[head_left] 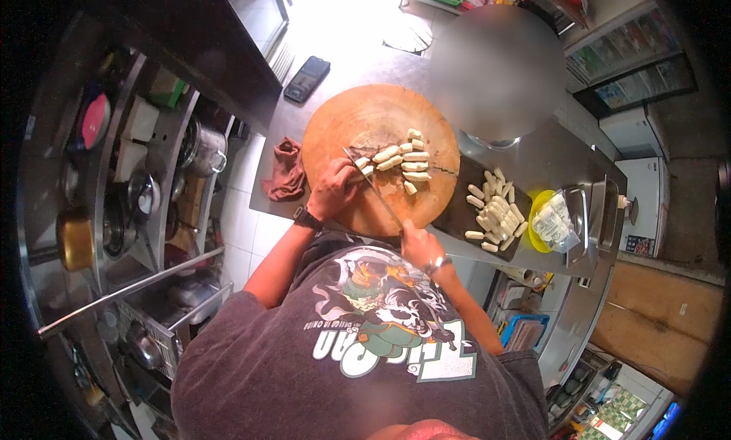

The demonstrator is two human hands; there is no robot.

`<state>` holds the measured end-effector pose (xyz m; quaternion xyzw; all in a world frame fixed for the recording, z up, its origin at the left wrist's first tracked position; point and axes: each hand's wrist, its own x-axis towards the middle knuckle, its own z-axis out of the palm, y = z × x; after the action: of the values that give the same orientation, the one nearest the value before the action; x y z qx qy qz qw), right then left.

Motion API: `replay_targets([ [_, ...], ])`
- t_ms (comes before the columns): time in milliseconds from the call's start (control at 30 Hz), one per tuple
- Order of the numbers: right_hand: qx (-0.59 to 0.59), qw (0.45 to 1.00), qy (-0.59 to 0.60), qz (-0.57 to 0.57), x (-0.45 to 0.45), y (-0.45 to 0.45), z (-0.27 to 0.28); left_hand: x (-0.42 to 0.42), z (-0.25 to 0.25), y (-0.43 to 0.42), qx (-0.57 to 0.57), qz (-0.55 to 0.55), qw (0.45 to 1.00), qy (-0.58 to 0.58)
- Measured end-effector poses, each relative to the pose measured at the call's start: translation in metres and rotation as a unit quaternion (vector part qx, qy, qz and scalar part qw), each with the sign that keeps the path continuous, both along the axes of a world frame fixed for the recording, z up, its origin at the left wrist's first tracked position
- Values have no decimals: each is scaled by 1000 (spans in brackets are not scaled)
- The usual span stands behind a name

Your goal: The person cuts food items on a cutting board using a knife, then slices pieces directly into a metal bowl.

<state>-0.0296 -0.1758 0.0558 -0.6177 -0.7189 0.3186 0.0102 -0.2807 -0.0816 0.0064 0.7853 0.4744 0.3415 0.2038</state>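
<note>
My right hand (422, 249) is wrapped round the handle of a long kitchen knife (378, 194), whose blade slants up and left across the round wooden chopping board (335, 116). On the board's left side, my left hand (335, 188) has its fingers bent over a pale sausage-like piece (366, 169) beside the blade. Part of that piece is hidden under the fingers. Several more pale pieces (415, 166) lie in short rows to the right of the blade. To the right of the board, a dark tray (454, 225) bears a heap of whole pale sticks (499, 217).
A crumpled reddish-brown cloth (285, 173) touches the board's left side. Behind it lies a phone (307, 80) on the metal counter (571, 154). A yellow bowl (539, 238) with a plastic packet (553, 224) stands right of the tray. Shelves with pots (205, 147) line the left.
</note>
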Motion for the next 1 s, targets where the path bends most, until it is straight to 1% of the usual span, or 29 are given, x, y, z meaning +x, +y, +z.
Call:
replay_targets([
  [67, -33, 999, 3, 25, -1, 8, -2, 1, 4, -2, 5, 7, 1000, -5],
  [167, -44, 998, 21, 25, -9, 18, -20, 0, 3, -1, 4, -8, 1000, -23],
  [267, -3, 999, 46, 8, -6, 20, -22, 3, -2, -3, 16, 2, 999, -30],
  [300, 1, 999, 47, -3, -3, 18, -20, 5, 9, -6, 19, 15, 999, -38],
  [367, 24, 992, 124, -4, 8, 19, -9, 5, 8, -5, 23, 4, 999, -28],
  [400, 32, 992, 122, -17, 12, 17, -2, 3, 6, -5, 18, 4, 1000, -19],
  [467, 52, 986, 144, -72, 17, 8, 19, -3, 7, -1, 5, -26, 1000, -10],
  [533, 63, 978, 157, -121, 25, -2, 34, -2, 18, 3, 2, -12, 999, -37],
  [567, 76, 970, 173, -152, 30, -8, 38, -1, 20, 6, 6, -28, 999, -37],
  [600, 90, 961, 188, -182, 35, -13, 43, 0, 22, 10, 23, 1, 999, -32],
  [633, 88, 961, 161, -207, 40, -17, 51, 5, 25, 17, 40, 32, 998, -26],
  [667, 94, 958, 160, -220, 46, -24, 51, 12, 28, 25, 44, 19, 998, -28],
  [733, 153, 935, 163, -275, 55, -37, 50, 31, 39, 44, 5, 16, 999, -34],
  [767, 128, 935, 144, -298, 61, -43, 55, 46, 46, 56, 62, -4, 998, -33],
  [800, 135, 930, 140, -313, 65, -48, 54, 62, 51, 70, 65, -21, 997, -38],
  [867, 196, 898, 166, -357, 71, -63, 45, 101, 58, 97, -86, -7, 992, -92],
  [900, 161, 903, 125, -378, 76, -68, 39, 119, 47, 117, -135, -33, 983, -117],
  [933, 163, 901, 100, -389, 78, -73, 28, 138, 33, 143, -75, -67, 986, -135],
  [967, 160, 890, 116, -411, 77, -75, 26, 159, 42, 157, -283, -40, 939, -191],
  [1000, 161, 887, 122, -415, 80, -78, 24, 173, 7, 193, -407, -46, 877, -250],
])
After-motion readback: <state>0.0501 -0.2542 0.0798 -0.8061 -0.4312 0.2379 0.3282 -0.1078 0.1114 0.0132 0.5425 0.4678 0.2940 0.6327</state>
